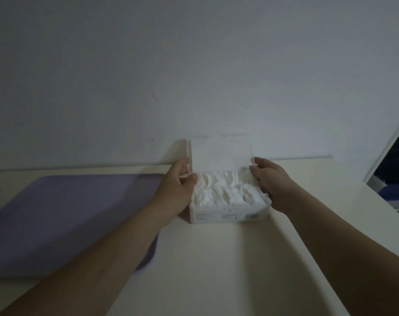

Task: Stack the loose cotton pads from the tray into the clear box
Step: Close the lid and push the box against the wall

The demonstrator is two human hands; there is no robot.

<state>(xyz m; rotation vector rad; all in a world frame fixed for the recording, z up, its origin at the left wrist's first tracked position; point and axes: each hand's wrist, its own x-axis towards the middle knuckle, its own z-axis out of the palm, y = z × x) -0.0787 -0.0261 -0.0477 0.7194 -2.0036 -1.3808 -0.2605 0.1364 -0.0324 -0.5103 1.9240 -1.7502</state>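
Note:
The clear box (pixel 228 215) stands on the cream table near the wall, packed with rows of white cotton pads (pixel 226 187). Its lid (pixel 220 153) is raised upright at the back. My left hand (pixel 178 188) clasps the box's left side, thumb over the rim by the pads. My right hand (pixel 271 181) clasps the right side, fingertips at the lid's lower right corner. The purple tray (pixel 64 220) lies flat to the left; no pads show on its visible surface.
A white wall rises directly behind the table (pixel 228 258). A white shelf unit (pixel 390 169) with dark blue items stands past the table's right edge. The tray's near right corner is hidden under my left forearm.

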